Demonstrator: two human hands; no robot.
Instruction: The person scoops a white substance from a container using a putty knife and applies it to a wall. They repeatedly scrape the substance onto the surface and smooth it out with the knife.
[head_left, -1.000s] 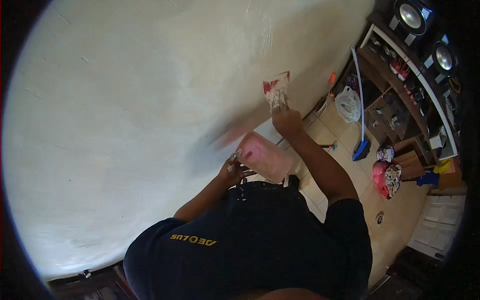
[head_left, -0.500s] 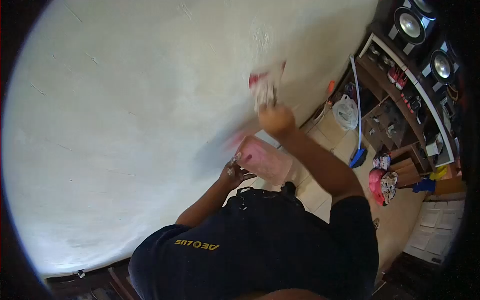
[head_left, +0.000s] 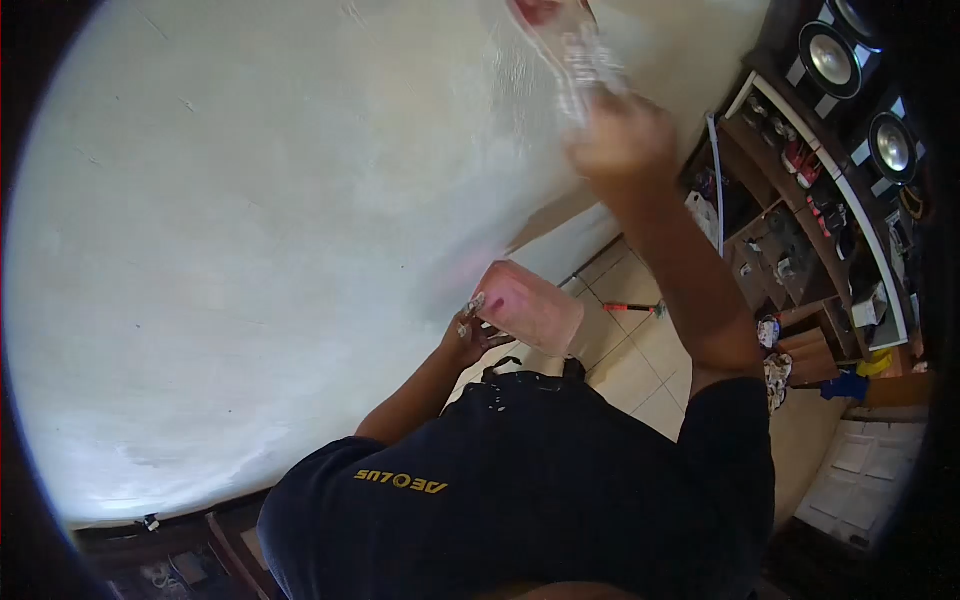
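My right hand grips the handle of a putty knife with a red and white blade, held high against the cream wall; hand and blade are blurred by motion. My left hand holds a pink flat board smeared with filler, close to my chest and a little off the wall. I wear a dark shirt with yellow lettering.
A shelf unit with shoes and clutter stands at the right, with two speakers on top. A blue broom leans beside it. Tiled floor lies below, with a small red-handled tool on it.
My right hand has swept the putty knife up the wall, from mid height to near the top of the view. The left hand and pink board have stayed almost still.
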